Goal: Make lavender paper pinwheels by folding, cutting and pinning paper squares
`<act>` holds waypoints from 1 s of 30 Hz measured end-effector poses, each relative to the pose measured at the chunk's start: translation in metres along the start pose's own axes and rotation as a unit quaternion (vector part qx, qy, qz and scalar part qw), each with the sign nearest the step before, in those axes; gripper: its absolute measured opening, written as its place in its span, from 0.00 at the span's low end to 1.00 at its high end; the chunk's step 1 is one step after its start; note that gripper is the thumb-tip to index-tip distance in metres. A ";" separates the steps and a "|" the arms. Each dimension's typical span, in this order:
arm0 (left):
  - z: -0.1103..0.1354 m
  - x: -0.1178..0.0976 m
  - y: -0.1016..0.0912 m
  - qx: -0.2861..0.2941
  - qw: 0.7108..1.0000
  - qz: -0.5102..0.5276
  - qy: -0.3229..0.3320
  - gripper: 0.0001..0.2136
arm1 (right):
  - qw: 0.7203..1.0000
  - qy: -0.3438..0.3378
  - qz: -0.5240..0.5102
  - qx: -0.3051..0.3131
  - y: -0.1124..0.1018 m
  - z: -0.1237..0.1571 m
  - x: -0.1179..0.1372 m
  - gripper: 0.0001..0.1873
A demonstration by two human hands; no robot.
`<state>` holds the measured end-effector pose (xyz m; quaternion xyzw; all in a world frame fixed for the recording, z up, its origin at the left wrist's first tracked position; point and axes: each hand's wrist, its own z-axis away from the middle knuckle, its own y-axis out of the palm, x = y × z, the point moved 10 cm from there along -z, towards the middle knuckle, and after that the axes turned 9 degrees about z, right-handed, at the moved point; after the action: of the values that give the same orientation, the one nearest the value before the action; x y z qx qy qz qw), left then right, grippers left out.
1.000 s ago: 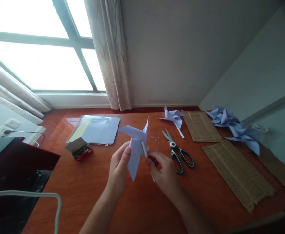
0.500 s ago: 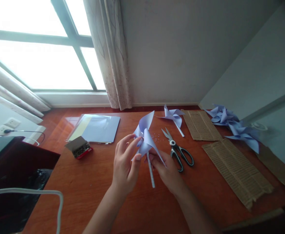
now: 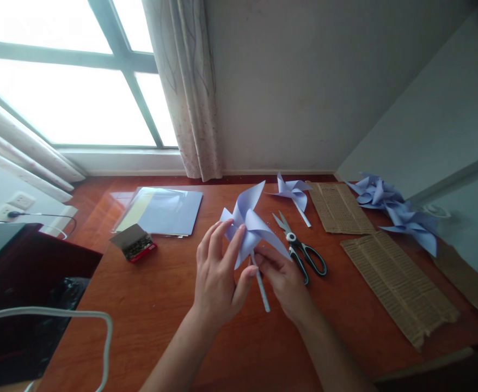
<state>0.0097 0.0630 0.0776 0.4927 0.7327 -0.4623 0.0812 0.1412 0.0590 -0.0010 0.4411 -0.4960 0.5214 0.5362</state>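
Fingers point(image 3: 233, 249) touch pinwheel point(image 3: 259, 226) — left point(image 3: 216, 275) spread, right point(image 3: 285, 279) pinching.

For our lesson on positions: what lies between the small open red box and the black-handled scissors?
In the head view, the left hand, the pale lilac paper pinwheel and the right hand appear between them, above the brown wooden table.

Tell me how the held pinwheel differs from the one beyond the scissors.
The held pinwheel is between left hand and right hand; the far pinwheel lies on the table. Fingers partly cover the held pinwheel; no hand touches the far pinwheel. Both have pale vanes and sticks.
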 end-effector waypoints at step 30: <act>0.000 0.004 -0.019 -0.073 0.988 0.132 -0.040 0.22 | 0.987 -0.005 0.071 -0.144 -0.073 0.008 -0.023 0.17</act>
<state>-0.0071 0.0638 0.0867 0.5592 0.6892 -0.4120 0.2065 0.2142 0.0431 -0.0193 0.3258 -0.5986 0.4789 0.5533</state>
